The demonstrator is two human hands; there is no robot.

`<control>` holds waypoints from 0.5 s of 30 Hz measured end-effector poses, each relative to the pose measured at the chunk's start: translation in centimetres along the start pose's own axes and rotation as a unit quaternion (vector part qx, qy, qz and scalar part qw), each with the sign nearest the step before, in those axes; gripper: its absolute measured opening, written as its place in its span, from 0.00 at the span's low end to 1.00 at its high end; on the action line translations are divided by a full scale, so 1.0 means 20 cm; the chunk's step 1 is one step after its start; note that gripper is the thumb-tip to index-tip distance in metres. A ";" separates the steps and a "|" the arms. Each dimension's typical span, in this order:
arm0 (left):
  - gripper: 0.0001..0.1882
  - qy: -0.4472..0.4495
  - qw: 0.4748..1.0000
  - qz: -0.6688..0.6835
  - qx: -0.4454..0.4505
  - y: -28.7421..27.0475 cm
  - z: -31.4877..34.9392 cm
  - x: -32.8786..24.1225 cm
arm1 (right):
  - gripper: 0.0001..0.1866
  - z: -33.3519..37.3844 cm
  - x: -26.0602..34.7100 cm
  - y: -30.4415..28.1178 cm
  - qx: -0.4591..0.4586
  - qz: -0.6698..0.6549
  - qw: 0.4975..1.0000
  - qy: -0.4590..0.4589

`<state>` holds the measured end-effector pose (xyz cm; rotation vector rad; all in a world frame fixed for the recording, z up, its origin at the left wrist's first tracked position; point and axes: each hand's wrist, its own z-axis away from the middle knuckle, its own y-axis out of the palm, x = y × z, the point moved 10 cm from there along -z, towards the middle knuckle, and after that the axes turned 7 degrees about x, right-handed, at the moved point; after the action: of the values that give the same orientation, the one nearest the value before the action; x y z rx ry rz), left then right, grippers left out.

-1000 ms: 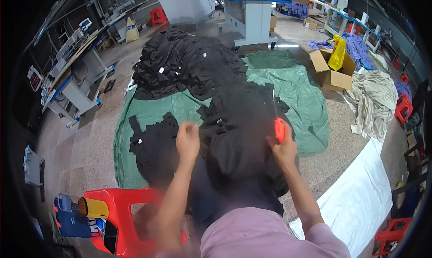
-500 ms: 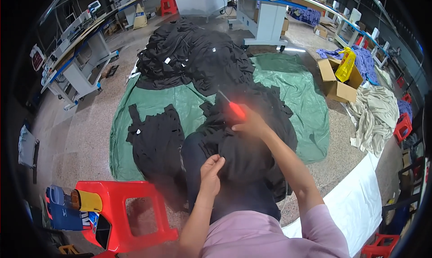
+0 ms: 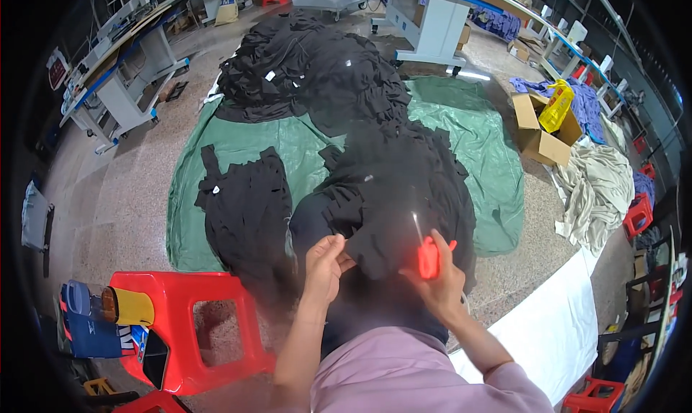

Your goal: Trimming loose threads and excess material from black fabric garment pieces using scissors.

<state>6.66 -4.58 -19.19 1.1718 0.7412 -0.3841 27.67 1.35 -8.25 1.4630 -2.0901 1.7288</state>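
Beside the red stool (image 3: 189,319), bare floor lies left of the green tarp (image 3: 476,135). On the lap, the left hand (image 3: 324,265) pinches the black garment (image 3: 393,204); the right hand (image 3: 438,277) is clenched round red-handled snips (image 3: 427,254), blade upward.

1. The floor (image 3: 108,189) is speckled, polished stone in grey-beige.
2. A green tarp (image 3: 468,125) is spread across its middle, with heaps of black cloth (image 3: 310,60) on it.
3. A red plastic stool (image 3: 191,319) stands at the lower left.
4. Blue-framed benches (image 3: 122,89) line the left side, and another bench (image 3: 432,24) stands at the top.
5. A cardboard box (image 3: 540,135) sits at the right, near a pile of pale cloth (image 3: 595,189).
6. A white sheet (image 3: 555,334) lies at the lower right.
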 end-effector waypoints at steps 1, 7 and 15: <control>0.07 -0.001 1.000 0.000 0.002 0.00 0.01 0.02 | 0.45 0.07 -0.06 0.00 -0.029 -0.033 0.999 0.032; 0.12 -0.126 0.986 -0.101 0.037 0.06 -0.06 0.19 | 0.43 0.15 -0.11 0.08 -0.027 -0.074 0.987 0.142; 0.15 -0.235 0.971 0.015 0.035 0.11 -0.13 0.35 | 0.33 0.07 -0.11 0.00 -0.020 -0.103 0.993 0.063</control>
<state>12.14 -0.76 -23.00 1.0991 0.2980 -0.6396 29.49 1.54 -10.05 1.4599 -1.8302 1.6473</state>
